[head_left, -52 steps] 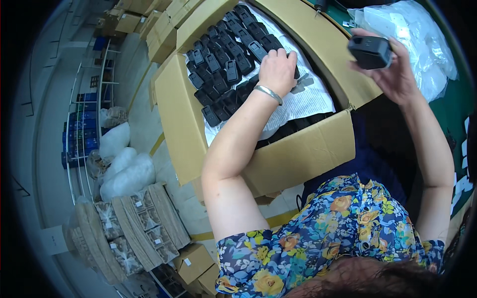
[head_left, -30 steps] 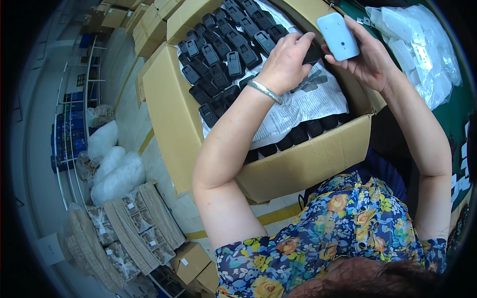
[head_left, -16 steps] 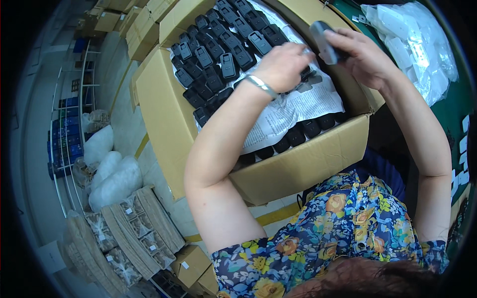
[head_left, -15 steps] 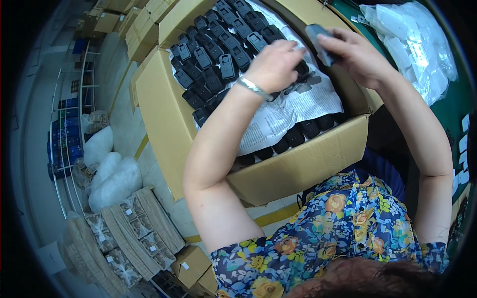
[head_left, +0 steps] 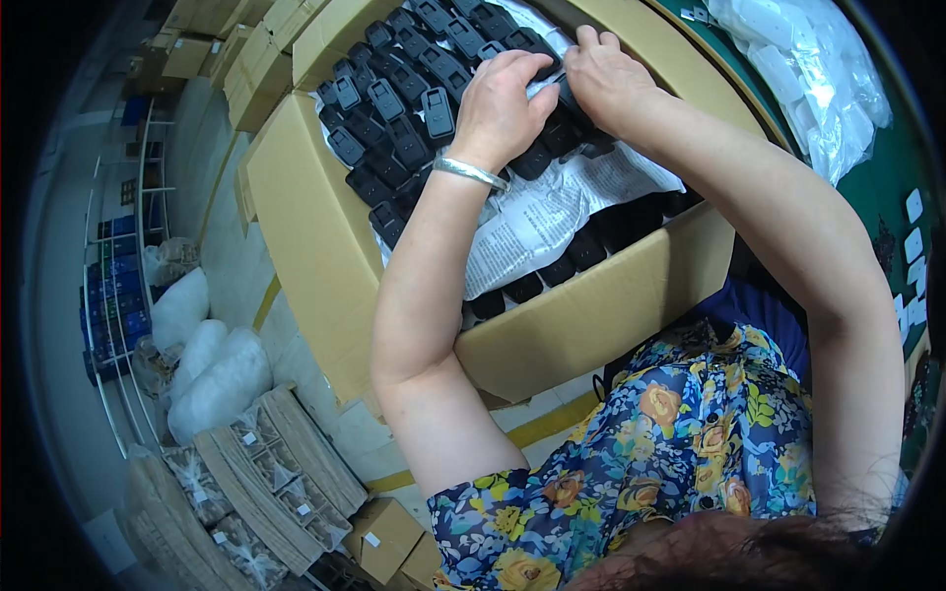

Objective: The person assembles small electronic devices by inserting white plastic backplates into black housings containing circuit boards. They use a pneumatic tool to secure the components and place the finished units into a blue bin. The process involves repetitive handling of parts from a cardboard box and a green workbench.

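Rows of black plastic devices [head_left: 439, 113], each with a raised oblong frame, fill much of an open cardboard box [head_left: 320, 222]. A printed newspaper sheet [head_left: 527, 231] lies between layers, and more black pieces show beneath its near edge. My left hand [head_left: 501, 106], a silver bangle at its wrist, bends over the devices. Its thumb and fingers close around something with a pale edge, mostly hidden. Right beside it, my right hand [head_left: 606, 79] curls at the box's right side over a dark device [head_left: 575, 104]. Its fingertips and grip are partly hidden.
A green table [head_left: 857, 212] with a clear bag of white plastic parts [head_left: 803, 74] and loose white pieces is on the right. Stacked cartons [head_left: 261, 69], stuffed white bags [head_left: 222, 384], bundled cardboard dividers [head_left: 281, 463] and a metal rack [head_left: 143, 197] stand left.
My right hand has come left and down into the box with the dark device it held up. My left hand has shifted slightly left. The view has moved a little.
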The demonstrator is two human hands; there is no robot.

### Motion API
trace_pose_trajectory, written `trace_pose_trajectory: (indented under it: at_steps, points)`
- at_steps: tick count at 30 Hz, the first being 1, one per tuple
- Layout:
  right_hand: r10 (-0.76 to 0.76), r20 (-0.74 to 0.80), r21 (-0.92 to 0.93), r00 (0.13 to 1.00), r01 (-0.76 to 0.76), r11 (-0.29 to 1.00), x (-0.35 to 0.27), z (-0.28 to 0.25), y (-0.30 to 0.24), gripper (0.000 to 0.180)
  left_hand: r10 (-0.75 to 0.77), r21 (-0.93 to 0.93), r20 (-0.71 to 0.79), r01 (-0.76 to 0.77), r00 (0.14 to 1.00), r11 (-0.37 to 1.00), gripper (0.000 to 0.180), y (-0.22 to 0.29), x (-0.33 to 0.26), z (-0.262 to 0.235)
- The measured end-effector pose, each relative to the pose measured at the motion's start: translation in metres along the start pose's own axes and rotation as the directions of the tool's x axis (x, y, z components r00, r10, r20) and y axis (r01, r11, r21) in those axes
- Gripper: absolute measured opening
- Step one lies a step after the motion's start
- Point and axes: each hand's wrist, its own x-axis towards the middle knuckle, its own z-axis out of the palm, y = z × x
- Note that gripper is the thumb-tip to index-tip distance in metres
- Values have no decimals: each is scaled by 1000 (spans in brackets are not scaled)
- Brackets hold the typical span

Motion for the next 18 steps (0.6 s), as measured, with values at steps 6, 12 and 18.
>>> trace_pose_trajectory:
  at_steps: [6, 12, 18]
  points:
    - [-70, 334, 89, 940, 43, 995, -9, -21, 32, 60, 46, 25, -67, -44, 997, 999, 29, 1, 8, -9]
    - [-203, -15, 427, 979, 190, 884, -55, -73, 53, 50, 52, -85, -94, -60, 994, 995, 29, 4, 12, -26]
    - [-178, -416, 575, 892, 410, 708, -233, -58, 71, 28, 88, -97, 9, -87, 996, 992, 31, 52, -1, -52]
